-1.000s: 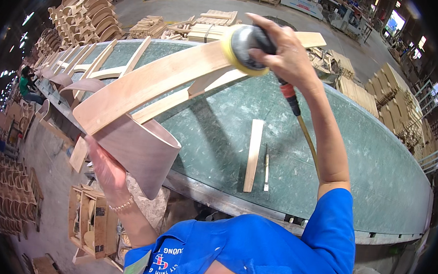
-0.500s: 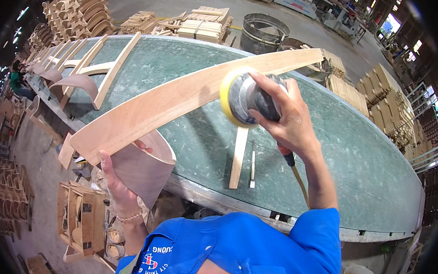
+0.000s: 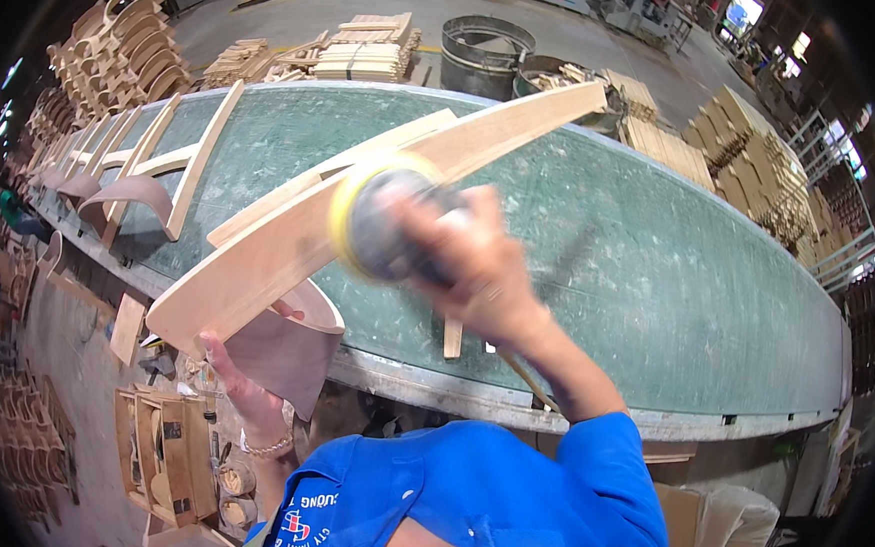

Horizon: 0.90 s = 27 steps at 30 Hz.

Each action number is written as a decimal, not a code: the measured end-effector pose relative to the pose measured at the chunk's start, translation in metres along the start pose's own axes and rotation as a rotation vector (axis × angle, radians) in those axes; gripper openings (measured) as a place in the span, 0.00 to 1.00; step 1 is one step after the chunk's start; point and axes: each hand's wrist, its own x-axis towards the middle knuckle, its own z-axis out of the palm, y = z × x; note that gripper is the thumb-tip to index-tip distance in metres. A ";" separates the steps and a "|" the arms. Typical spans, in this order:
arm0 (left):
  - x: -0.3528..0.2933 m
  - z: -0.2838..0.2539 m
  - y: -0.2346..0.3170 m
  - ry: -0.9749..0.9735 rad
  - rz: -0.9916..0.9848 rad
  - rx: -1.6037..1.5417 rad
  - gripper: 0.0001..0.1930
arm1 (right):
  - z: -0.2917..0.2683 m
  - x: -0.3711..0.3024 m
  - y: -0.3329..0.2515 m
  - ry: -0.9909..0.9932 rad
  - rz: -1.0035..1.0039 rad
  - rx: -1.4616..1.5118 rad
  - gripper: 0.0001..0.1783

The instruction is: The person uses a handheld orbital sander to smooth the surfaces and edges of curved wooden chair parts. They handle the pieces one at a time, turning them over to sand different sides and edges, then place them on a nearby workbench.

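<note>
My left hand (image 3: 250, 387) grips the near lower end of a pale wooden chair frame, its thumb against the edge of a long curved rail (image 3: 242, 282) and fingers behind. A curved veneer panel (image 3: 282, 359) joins the rail beside that hand, and another wooden bar (image 3: 406, 136) of the frame shows behind. The far end of the rail rises to the upper right over the table. In my right hand (image 3: 488, 267), smeared by motion, is a round orbital sander (image 3: 386, 220) with a yellow-edged pad. The pad lies against the rail's middle, as far as the blur shows.
Similar chair frames (image 3: 204, 159) stand in a row on the green table (image 3: 678, 278) at left. Beyond it are stacked wood (image 3: 365, 61) and a dark bin (image 3: 486, 61). A wooden crate (image 3: 186, 449) sits on the floor at lower left. A hose (image 3: 531, 385) trails below my right wrist.
My right hand has moved the sander left and down along the rail, toward my left hand. The frame has turned slightly, showing more of the bar behind. My left hand keeps its grip.
</note>
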 end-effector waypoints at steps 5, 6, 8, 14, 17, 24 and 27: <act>0.004 -0.019 0.008 0.190 0.016 0.079 0.35 | 0.001 -0.006 -0.023 -0.044 -0.048 -0.011 0.40; 0.008 -0.038 0.015 0.205 0.042 0.145 0.36 | -0.002 -0.011 -0.006 -0.021 -0.001 -0.008 0.41; 0.017 -0.076 0.025 0.090 0.202 0.306 0.36 | -0.010 -0.020 0.028 0.008 0.144 -0.013 0.41; 0.052 -0.119 0.050 0.102 0.083 0.120 0.36 | -0.056 -0.040 0.182 0.318 0.526 -0.157 0.41; 0.059 -0.128 0.041 -0.029 0.104 0.130 0.35 | -0.104 -0.042 0.261 0.462 0.526 -0.175 0.41; 0.012 -0.158 0.031 0.263 0.040 0.050 0.37 | -0.110 -0.122 0.292 0.452 0.619 -0.522 0.49; -0.014 -0.142 0.020 0.465 0.013 0.118 0.40 | -0.089 -0.201 0.269 0.302 0.781 -0.388 0.51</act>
